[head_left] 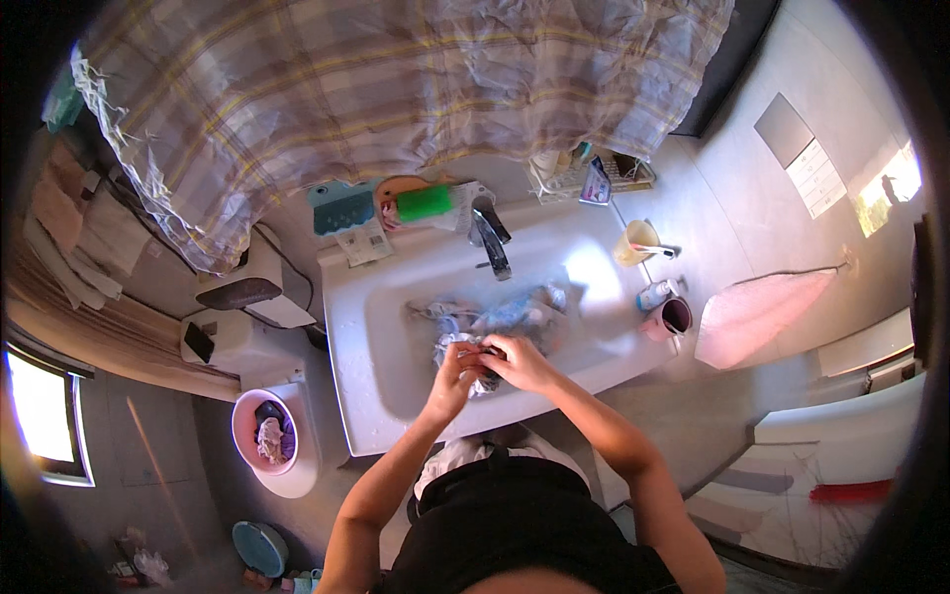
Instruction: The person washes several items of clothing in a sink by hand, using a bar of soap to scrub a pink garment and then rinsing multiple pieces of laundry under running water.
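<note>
My left hand [453, 382] and my right hand [521, 364] meet over the near side of a white washbasin [386, 416]. Between them they grip a bunched wet cloth [486, 384], white with dark parts; its shape is partly hidden by my fingers. Wet laundry [512, 312] in white, grey and blue lies in water on the basin floor, just beyond my hands. Above that laundry reaches a dark metal faucet [493, 245], and no stream of water can be made out from it.
Along the back rim lie a green block-shaped item [424, 203] and a blue tray [341, 211]. A wire basket [557, 189], yellow cup [636, 241], pump bottle [654, 295] and pink mug [666, 321] line the right. A pink tub [241, 431] of clothes sits on the toilet [304, 475].
</note>
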Action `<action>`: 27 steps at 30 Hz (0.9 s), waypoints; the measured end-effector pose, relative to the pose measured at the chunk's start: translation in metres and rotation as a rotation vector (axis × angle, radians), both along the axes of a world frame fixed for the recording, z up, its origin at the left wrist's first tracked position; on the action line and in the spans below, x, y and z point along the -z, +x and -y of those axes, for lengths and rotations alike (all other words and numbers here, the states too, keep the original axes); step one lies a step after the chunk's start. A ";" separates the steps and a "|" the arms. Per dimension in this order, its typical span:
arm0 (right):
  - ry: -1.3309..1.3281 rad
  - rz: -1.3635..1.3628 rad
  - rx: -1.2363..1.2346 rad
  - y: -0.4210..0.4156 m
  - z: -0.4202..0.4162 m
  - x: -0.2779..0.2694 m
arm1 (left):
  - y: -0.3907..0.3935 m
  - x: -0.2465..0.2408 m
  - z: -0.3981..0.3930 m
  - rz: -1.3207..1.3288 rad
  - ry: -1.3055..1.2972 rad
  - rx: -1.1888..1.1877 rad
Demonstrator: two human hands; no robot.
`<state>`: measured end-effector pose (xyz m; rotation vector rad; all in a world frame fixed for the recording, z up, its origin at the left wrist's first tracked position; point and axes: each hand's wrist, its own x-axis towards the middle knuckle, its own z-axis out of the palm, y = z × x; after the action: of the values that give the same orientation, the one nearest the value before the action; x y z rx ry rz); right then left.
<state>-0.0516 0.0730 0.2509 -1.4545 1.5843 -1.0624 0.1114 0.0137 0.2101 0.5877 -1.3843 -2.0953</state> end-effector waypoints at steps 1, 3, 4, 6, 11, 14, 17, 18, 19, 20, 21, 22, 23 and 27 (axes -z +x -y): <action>-0.026 -0.024 0.049 -0.006 -0.012 0.005 | -0.008 -0.009 -0.012 0.171 -0.348 -0.054; -0.085 -0.070 0.135 -0.016 -0.031 0.007 | -0.019 -0.002 -0.020 0.103 -0.595 -0.050; -0.028 -0.097 0.206 -0.022 -0.038 0.005 | -0.021 0.005 -0.023 0.293 -0.585 0.017; -0.072 -0.097 0.307 -0.031 -0.049 -0.010 | -0.021 0.038 -0.028 0.481 -0.748 0.171; -0.196 -0.168 0.560 -0.068 -0.060 -0.024 | -0.022 0.047 -0.011 0.749 -1.508 0.064; -0.181 -0.187 0.635 -0.084 -0.062 -0.035 | -0.031 0.010 0.013 0.741 -1.585 -0.013; -0.199 -0.123 0.658 -0.095 -0.061 -0.043 | -0.034 -0.065 0.036 0.847 -1.728 -0.145; -0.241 -0.076 0.669 -0.096 -0.058 -0.048 | -0.034 -0.092 0.043 0.777 -1.716 -0.204; -0.280 -0.020 0.675 -0.093 -0.055 -0.053 | -0.030 -0.119 0.047 0.717 -1.704 -0.258; -0.377 0.083 0.604 -0.094 -0.050 -0.063 | -0.030 -0.143 0.050 0.644 -1.687 -0.316; -0.380 0.114 0.556 -0.088 -0.044 -0.081 | -0.030 -0.163 0.050 0.595 -1.663 -0.317; -0.380 0.147 0.508 -0.077 -0.037 -0.106 | -0.033 -0.181 0.047 0.548 -1.638 -0.317; -0.378 0.182 0.459 -0.067 -0.031 -0.124 | -0.036 -0.194 0.044 0.503 -1.612 -0.314; -0.196 0.227 0.107 -0.047 -0.009 -0.139 | -0.055 -0.227 0.030 0.216 -1.467 -0.188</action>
<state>-0.0986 0.0816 0.3899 -1.3307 1.4403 -1.4261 0.0560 -0.0159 0.4366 0.2476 -2.3330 -0.4706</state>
